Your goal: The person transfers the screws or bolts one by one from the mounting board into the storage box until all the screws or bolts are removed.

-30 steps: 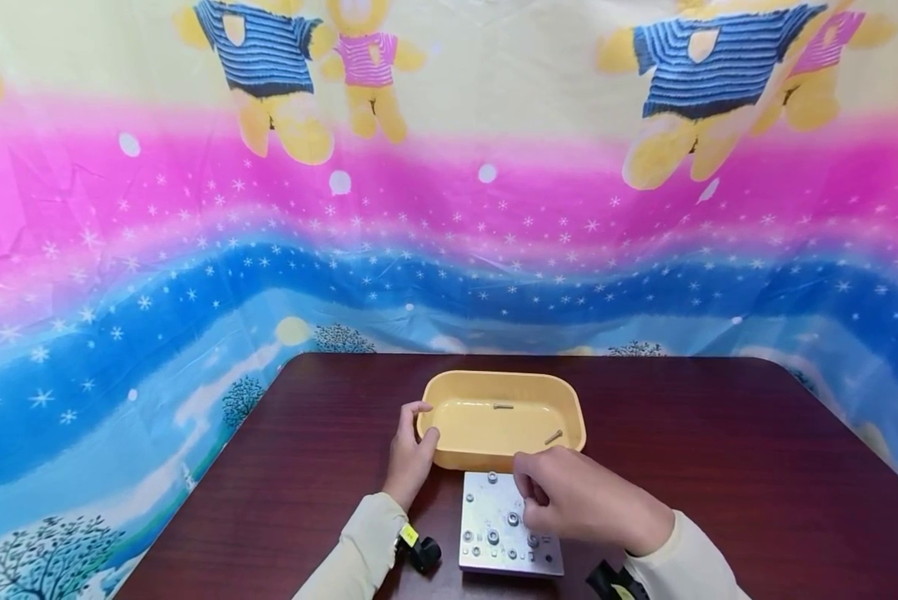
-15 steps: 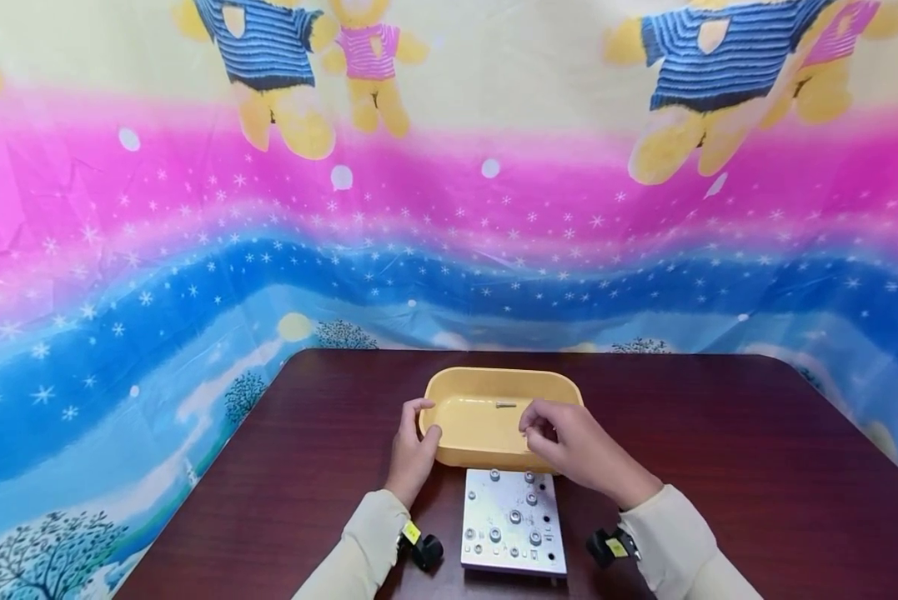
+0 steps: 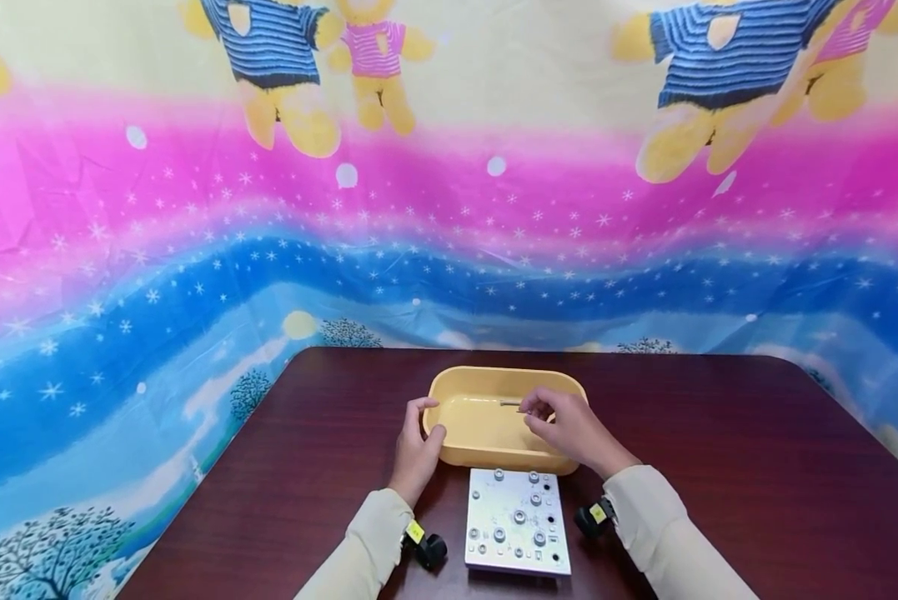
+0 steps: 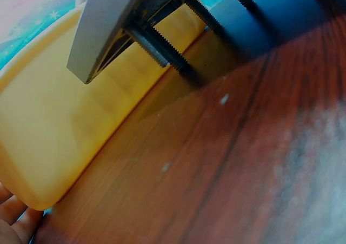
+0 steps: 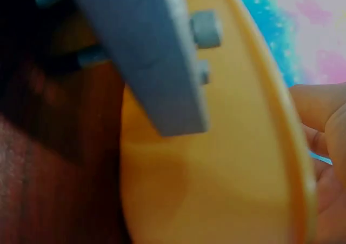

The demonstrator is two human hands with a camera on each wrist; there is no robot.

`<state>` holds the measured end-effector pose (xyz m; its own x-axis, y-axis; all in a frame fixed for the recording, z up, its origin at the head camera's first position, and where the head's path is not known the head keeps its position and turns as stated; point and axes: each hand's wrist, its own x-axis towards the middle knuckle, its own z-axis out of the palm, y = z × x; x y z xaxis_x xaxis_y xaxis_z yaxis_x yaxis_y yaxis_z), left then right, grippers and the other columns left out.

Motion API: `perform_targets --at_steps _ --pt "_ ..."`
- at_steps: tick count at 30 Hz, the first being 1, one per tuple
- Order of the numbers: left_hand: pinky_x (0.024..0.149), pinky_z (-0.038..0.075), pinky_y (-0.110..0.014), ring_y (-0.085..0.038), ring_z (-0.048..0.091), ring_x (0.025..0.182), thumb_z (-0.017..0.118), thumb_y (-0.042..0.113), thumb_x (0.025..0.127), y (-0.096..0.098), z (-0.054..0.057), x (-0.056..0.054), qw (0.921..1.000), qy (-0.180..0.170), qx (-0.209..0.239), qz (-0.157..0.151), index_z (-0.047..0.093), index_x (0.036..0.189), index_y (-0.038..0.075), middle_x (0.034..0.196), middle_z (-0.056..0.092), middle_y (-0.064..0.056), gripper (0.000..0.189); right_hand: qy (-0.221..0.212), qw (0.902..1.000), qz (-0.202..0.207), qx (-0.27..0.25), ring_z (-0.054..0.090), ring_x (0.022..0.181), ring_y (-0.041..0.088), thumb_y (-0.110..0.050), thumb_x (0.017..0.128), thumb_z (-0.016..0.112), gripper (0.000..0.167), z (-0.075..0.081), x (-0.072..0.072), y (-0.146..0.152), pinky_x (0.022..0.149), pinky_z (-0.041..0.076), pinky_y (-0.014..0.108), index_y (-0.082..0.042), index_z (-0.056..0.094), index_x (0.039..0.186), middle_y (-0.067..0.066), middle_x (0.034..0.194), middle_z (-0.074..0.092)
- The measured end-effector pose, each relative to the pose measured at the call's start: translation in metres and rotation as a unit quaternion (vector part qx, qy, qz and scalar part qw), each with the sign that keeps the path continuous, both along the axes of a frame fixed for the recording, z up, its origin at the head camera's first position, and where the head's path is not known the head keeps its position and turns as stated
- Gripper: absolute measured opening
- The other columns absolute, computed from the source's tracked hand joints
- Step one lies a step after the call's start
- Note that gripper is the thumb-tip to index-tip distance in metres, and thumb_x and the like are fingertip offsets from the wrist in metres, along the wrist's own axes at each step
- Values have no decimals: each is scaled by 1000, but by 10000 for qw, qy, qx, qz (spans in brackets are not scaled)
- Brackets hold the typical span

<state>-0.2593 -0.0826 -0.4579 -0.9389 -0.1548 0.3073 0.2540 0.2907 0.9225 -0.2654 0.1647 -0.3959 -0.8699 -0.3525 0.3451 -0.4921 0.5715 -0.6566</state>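
A yellow tray (image 3: 486,457) lies on the table, its left end held by my left hand (image 3: 416,458), thumb and fingers around the rim. Fingertips (image 4: 24,225) touch its wall in the left wrist view. My right hand (image 3: 578,432) reaches over the tray with curled fingers, pinching at a small metal bolt (image 3: 509,403) on its floor; the hand partly hides this spot. In front of the tray stands a silver metal plate (image 3: 489,508) with several socket-head bolts in it. Threaded shanks (image 4: 162,46) stick out beneath, holding the plate off the table.
The table (image 3: 328,417) is dark red wood with a glossy top. Behind and beside it hangs a patterned cloth (image 3: 449,275). Wrist cameras sit low near the plate: one on the left (image 3: 428,550), one on the right (image 3: 593,517).
My right hand has gone from the plate's upper right into the tray, then on to the bolt further back. One more bolt head shows uncovered on the plate. My left hand stays on the rim.
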Motion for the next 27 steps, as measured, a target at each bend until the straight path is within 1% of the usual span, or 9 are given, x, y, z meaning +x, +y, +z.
perform_targets --at_steps 5,7,10,12,15,19,24,27 --pt "93 42 -37 -19 53 111 56 8 84 3 -1 1 10000 6 -14 -7 51 121 17 127 56 -6 38 80 9998 -187 -69 56 72 12 -1 81 67 13 -10 -4 1 66 49 26 -7 66 92 -5 77 61" --pt "93 42 -35 -19 53 111 56 8 85 4 -2 1 10000 -39 -5 -29 51 121 18 127 56 -6 38 13 9995 -323 33 55 71 11 -2 80 67 13 -13 -3 0 65 48 26 -9 67 91 -6 76 61" --pt "92 42 -34 -19 53 111 56 7 85 3 -3 1 10000 -9 22 -41 51 120 18 128 55 -6 37 -170 9981 -500 325 54 70 9 -7 81 68 12 -14 0 -4 65 46 27 -12 68 92 -9 75 59" --pt "92 42 -34 -20 53 111 55 5 85 2 -3 2 10000 45 29 -40 51 120 16 127 56 -8 38 -299 9968 -565 472 53 70 8 -11 82 67 12 -14 1 -7 66 45 28 -15 68 93 -11 75 59" --pt "92 42 -36 -21 54 110 55 4 84 0 0 2 10000 69 41 -50 51 121 14 127 56 -8 38 -340 9959 -620 571 54 70 7 -13 82 67 13 -12 2 -10 67 45 30 -16 68 94 -12 76 60" --pt "92 42 -37 -23 54 110 55 6 86 -1 3 2 9999 -21 86 -117 49 123 15 128 55 -9 38 -368 9951 -671 627 54 71 7 -13 82 68 14 -9 2 -11 69 45 31 -15 69 96 -12 77 60" --pt "93 42 -35 -26 54 113 55 7 85 0 2 1 9999 23 100 -101 50 122 15 128 55 -10 38 -516 9942 -685 656 54 73 8 -15 82 69 17 -8 2 -10 70 46 31 -14 69 100 -11 78 60" --pt "93 42 -36 -27 53 114 55 6 85 1 2 1 9999 39 88 -129 50 122 15 128 55 -9 38 -547 9939 -695 653 54 73 7 -16 82 70 19 -8 2 -8 70 46 31 -14 69 101 -11 79 60"
